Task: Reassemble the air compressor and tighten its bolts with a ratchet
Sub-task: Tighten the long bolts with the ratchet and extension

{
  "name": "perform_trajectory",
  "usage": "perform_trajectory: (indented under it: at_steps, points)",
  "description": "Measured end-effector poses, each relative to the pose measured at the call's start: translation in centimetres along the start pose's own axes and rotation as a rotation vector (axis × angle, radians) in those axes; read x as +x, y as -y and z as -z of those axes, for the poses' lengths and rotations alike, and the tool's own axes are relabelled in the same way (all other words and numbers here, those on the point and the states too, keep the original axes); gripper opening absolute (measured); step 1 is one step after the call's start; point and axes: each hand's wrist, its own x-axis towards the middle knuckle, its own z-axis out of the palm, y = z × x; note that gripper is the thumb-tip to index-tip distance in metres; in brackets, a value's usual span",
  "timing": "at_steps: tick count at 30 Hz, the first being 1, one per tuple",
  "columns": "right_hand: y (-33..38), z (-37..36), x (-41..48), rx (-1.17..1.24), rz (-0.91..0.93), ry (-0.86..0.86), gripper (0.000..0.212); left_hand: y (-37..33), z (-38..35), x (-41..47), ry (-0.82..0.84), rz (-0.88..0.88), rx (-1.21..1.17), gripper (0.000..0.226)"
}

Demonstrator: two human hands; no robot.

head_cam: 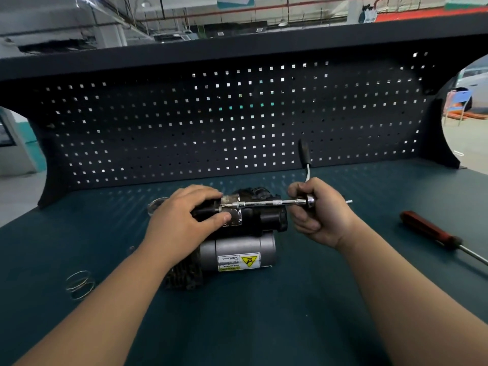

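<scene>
Air compressor [237, 241] lies on its side near the middle of a dark teal surface [317, 299], its grey cylinder with a yellow warning label [239, 262] toward the camera and the black head behind it. A dark pegboard [237, 122] with square holes rises at the back under a shelf, and beyond it shows a workshop ceiling with pipes. A wire spring [79, 285] lies to the left, a red-handled screwdriver [433, 233] to the right. The left hand [184, 220] presses down on the compressor's black upper part, fingers curled over it. The right hand [319, 210] has its grip closed around the ratchet [307, 178] head, whose handle points away toward the pegboard, while a long chrome extension [264, 203] runs leftward to the compressor top.
</scene>
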Motion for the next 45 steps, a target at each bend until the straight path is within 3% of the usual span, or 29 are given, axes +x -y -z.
perform_trajectory:
  at_steps: [11,19,21,24,27,30,33,36,40,42,45]
  points:
    - [-0.1,0.1,-0.2,0.041,0.003,0.028,0.024,-0.4,0.1,-0.2,-0.013,-0.023,-0.024,0.026]
    - [1.7,-1.1,-0.7,-0.14,0.168,0.027,0.025,-0.5,0.0,-0.2,-0.029,-0.034,-0.023,0.026]
    - [1.9,-1.3,-0.6,-0.123,0.134,0.002,0.023,-0.4,-0.2,-0.2,-0.052,-0.044,-0.024,0.028]
    - [1.3,-1.1,-0.1,-0.045,-0.089,-0.105,0.029,-0.5,-0.2,-0.2,-0.061,-0.059,-0.053,0.024]
    - [0.4,-0.8,0.1,-0.241,-0.204,-0.251,0.03,-0.6,0.0,-0.2,-0.04,-0.05,-0.064,0.02]
    - [0.8,-0.8,0.2,-0.466,-0.146,-0.298,0.032,-1.1,0.2,-0.2,-0.01,-0.077,-0.041,0.015]
    - [2.0,-0.2,-0.5,-0.676,0.012,-0.236,0.033,-1.6,-0.2,-0.4,-0.047,-0.106,0.011,0.01]
    - [2.9,0.8,-1.6,-0.74,0.117,-0.054,0.015,-1.8,-0.5,-0.5,-0.069,-0.125,0.054,0.008]
    - [3.1,1.2,-2.1,-0.794,0.175,0.027,0.035,-1.9,-0.4,-0.5,-0.076,-0.105,0.052,0.009]
    - [3.0,1.4,-2.1,-0.694,0.174,0.001,0.035,-2.0,-0.3,-0.6,-0.066,-0.083,0.047,0.009]
    - [3.2,1.4,-2.3,-0.549,0.123,-0.044,0.015,-2.1,-0.3,-0.6,-0.068,-0.075,0.036,0.007]
